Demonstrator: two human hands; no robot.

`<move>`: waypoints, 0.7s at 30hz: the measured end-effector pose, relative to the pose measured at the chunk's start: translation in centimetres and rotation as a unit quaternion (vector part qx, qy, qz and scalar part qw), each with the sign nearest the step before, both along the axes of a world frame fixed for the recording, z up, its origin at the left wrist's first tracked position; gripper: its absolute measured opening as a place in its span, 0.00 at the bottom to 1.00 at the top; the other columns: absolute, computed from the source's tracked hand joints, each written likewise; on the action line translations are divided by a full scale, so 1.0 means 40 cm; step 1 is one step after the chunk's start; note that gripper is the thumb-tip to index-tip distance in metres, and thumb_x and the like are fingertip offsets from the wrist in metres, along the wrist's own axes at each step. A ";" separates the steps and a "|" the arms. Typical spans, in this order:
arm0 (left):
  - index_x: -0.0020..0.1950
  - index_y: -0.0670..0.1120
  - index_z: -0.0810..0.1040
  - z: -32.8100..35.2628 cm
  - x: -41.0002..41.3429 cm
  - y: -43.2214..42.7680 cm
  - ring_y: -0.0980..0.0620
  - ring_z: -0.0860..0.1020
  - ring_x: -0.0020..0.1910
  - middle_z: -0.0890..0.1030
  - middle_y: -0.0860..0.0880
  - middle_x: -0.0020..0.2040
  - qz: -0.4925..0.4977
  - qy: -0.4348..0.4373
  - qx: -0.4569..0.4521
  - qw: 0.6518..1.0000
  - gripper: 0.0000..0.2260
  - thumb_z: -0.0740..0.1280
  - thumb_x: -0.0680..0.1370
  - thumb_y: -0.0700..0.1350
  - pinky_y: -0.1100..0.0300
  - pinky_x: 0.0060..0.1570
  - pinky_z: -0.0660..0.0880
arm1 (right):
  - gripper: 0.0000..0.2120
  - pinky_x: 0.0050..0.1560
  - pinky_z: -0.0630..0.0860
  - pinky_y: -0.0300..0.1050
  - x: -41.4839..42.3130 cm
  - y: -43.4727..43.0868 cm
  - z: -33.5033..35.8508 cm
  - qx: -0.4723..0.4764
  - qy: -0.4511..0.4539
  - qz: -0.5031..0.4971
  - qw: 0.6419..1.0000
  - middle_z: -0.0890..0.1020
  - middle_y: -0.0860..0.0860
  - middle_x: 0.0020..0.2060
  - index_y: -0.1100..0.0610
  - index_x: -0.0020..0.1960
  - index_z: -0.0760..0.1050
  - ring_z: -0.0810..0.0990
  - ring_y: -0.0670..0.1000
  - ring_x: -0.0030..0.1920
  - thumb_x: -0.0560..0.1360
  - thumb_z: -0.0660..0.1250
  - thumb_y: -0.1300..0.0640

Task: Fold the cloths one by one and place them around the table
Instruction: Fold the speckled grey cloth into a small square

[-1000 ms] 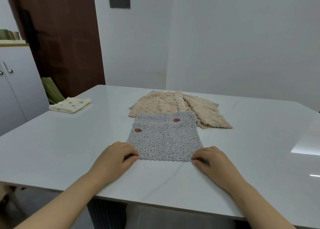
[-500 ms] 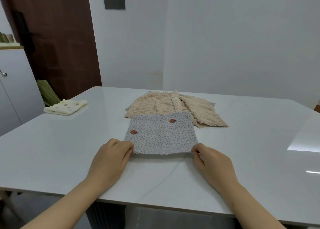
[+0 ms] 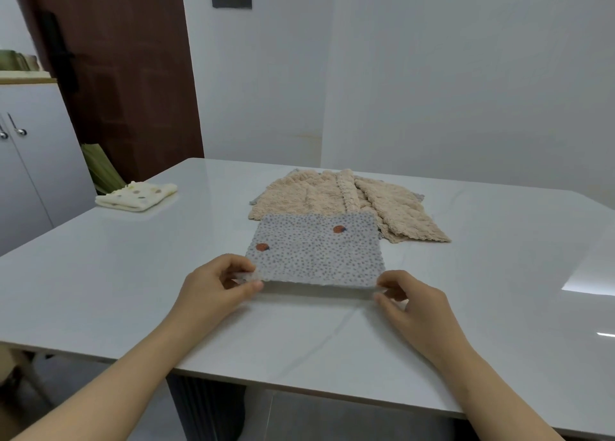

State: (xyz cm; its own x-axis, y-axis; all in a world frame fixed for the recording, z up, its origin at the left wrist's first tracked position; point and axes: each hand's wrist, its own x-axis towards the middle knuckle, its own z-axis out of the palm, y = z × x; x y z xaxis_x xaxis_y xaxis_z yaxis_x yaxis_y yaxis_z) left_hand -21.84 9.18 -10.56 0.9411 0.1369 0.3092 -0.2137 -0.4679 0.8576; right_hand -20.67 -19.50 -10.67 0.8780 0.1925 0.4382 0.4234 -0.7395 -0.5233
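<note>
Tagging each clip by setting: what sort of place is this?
Likely a home dining or kitchen area: a glossy table holding a dotted cloth, a white cabinet and a brown door.

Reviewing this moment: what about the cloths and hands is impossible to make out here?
- Beige pile, head view: the cloth count is unclear; layers overlap and the spotted cloth covers its near edge.
- Spotted cloth's underside: hidden by the cloth itself.
- Near corners pinched by left hand and right hand: motion-blurred, partly covered by fingers.
- Cream folded cloth: fold count too small to tell.
</note>
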 end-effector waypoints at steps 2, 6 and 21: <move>0.40 0.58 0.76 -0.002 -0.002 -0.003 0.62 0.78 0.40 0.79 0.57 0.42 -0.004 -0.008 0.071 0.997 0.16 0.74 0.67 0.36 0.76 0.44 0.71 | 0.13 0.50 0.68 0.34 0.007 -0.001 -0.008 -0.009 -0.006 -0.002 1.000 0.77 0.42 0.43 0.54 0.53 0.76 0.76 0.45 0.46 0.70 0.71 0.61; 0.43 0.53 0.76 0.000 0.001 -0.017 0.63 0.75 0.39 0.74 0.62 0.40 0.036 -0.063 0.209 0.975 0.15 0.68 0.69 0.32 0.80 0.42 0.66 | 0.13 0.45 0.68 0.32 0.028 -0.006 -0.026 -0.060 -0.102 -0.010 0.993 0.82 0.51 0.40 0.59 0.44 0.81 0.78 0.52 0.40 0.64 0.73 0.72; 0.40 0.56 0.76 0.007 0.002 0.026 0.67 0.75 0.37 0.80 0.57 0.36 -0.043 0.030 0.104 0.993 0.10 0.64 0.77 0.41 0.76 0.38 0.67 | 0.13 0.43 0.65 0.36 0.025 -0.010 0.006 -0.029 0.058 -0.003 0.998 0.79 0.47 0.41 0.41 0.38 0.67 0.75 0.48 0.47 0.76 0.65 0.56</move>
State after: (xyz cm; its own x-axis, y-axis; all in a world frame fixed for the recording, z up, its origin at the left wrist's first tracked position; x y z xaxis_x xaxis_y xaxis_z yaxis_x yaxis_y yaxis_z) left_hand -21.77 10.20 -10.29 0.9638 -0.0048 0.2664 -0.2122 -0.6185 0.7566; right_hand -19.66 -19.90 -10.43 0.9233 0.2096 0.3220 0.3582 -0.7728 -0.5240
